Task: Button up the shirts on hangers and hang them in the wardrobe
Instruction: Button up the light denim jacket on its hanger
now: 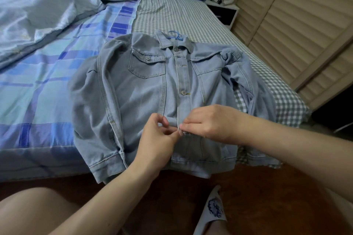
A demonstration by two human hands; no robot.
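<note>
The denim shirt (145, 89) is pale, washed blue, with lighter stitching and dull silver-grey buttons. The hanger hook (174, 34) at its collar is bright blue. Under the shirt, the bed sheet (183, 15) has a small grey and white check. Beside it, the blanket (47, 74) shows large plaid squares in blue, violet and pale green. The duvet (38, 5) is plain light blue. The wardrobe doors (305, 25) are beige. The floor (257, 196) is dark red-brown. The slipper (213, 210) is white with a dark blue print.
</note>
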